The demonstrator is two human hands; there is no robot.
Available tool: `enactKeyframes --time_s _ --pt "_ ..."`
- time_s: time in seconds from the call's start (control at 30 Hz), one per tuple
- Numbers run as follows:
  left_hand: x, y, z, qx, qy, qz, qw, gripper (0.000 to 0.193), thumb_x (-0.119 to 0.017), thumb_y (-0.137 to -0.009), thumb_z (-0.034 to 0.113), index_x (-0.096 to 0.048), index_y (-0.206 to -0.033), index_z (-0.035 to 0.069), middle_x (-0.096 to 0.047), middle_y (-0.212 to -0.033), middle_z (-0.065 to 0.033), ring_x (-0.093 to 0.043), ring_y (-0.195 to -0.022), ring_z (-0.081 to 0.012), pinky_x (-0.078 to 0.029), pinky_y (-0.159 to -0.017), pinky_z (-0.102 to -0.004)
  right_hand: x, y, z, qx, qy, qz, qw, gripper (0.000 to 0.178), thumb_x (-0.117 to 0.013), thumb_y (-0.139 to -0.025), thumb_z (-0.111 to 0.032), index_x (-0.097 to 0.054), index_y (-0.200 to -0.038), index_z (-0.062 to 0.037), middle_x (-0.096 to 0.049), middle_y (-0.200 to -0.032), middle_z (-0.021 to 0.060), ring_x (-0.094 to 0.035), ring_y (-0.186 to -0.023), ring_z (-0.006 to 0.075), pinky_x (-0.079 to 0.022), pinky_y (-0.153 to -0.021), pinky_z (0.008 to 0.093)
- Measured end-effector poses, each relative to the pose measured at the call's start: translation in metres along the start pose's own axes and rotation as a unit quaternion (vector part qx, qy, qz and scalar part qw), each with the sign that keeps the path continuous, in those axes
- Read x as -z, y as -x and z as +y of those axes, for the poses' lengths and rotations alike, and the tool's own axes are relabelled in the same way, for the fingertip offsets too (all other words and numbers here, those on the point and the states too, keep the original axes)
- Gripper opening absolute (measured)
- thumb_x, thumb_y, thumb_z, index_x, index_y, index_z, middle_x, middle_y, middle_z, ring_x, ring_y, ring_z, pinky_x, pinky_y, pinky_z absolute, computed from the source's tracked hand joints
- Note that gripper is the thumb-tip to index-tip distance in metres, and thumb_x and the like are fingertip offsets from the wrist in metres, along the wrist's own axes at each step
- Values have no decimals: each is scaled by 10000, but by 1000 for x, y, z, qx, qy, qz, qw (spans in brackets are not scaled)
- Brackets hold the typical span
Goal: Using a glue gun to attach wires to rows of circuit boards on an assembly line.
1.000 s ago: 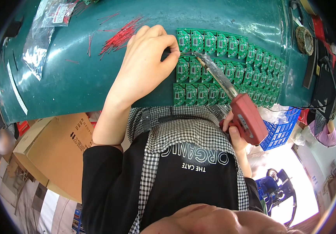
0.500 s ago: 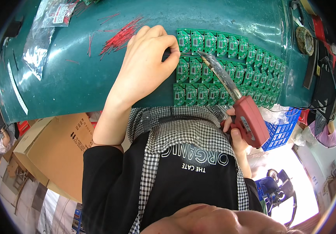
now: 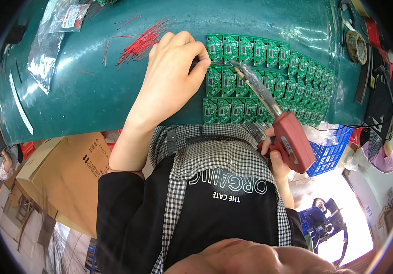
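Since a second ago, the soldering gun (image 3: 293,141) has been drawn back slightly to the right, while the left hand (image 3: 171,77) has been kept almost exactly in place. From so small a shift, it may be judged that the same part of the rows is being worked.

Across the view, the green table (image 3: 87,105) is spread, and below its near edge a cardboard box (image 3: 68,171) is seen. On the table's right part, green circuit boards (image 3: 245,49) are laid out in three rows. At their left end the left hand is set, thumb and forefinger pressed together. By the right hand (image 3: 277,160) the gun's handle is gripped. Red wires (image 3: 139,48) are heaped just beyond the left hand. Between its fingertips a thin strand (image 3: 219,63) is pinched, run toward the gun's tip along the gap between the far and middle rows; its kind, and whether a board is touched by the tip, cannot be told.
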State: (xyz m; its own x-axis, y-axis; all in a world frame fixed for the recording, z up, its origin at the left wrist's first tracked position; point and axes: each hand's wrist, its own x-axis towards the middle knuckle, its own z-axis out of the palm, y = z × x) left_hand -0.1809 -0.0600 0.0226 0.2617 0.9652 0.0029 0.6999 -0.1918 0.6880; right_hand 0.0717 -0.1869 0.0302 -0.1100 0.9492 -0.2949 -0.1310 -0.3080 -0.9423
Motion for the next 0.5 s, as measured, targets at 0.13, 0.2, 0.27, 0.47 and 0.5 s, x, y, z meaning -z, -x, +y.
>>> enactKeyframes --time_s 0.13,0.2,0.27,0.47,0.5 --pt "-1 1 2 5 -7 6 1000 60 -577 -745 106 -553 -721 56 -503 -788 -51 -460 -804 -240 -344 -717 -351 4 2 3 -16 -33 -12 999 618 -698 -732 -157 -346 -1214 1 -543 -1008 124 -558 -724 135 -470 -629 232" --pt "-1 1 2 8 -6 7 1000 61 -577 -743 106 -552 -719 57 -505 -789 -49 -460 -804 -238 -341 -716 -349 12 6 9 3 88 -5 996 614 -693 -731 -127 -340 -1216 2 -544 -988 118 -564 -757 137 -478 -657 241" --pt "-2 2 1 3 -6 22 1000 59 -579 -741 106 -553 -718 58 -506 -790 -47 -460 -803 -235 -338 -714 -348 12 7 10 23 204 1 979 611 -687 -730 -96 -334 -1219 4 -544 -968 111 -570 -789 140 -486 -684 250" --pt "-3 3 2 11 0 20 1000 56 -579 -738 107 -556 -722 59 -506 -787 -48 -459 -802 -236 -334 -714 -350 5 4 5 -10 36 13 999 488 -654 -728 -43 -436 -1162 4 -547 -971 97 -575 -843 159 -489 -725 285" --pt "-2 3 2 11 -1 21 1000 56 -579 -738 107 -556 -722 59 -506 -787 -48 -459 -802 -236 -334 -714 -350 8 4 7 2 112 17 994 455 -660 -719 -49 -475 -1131 -2 -549 -977 98 -578 -840 167 -488 -727 292"
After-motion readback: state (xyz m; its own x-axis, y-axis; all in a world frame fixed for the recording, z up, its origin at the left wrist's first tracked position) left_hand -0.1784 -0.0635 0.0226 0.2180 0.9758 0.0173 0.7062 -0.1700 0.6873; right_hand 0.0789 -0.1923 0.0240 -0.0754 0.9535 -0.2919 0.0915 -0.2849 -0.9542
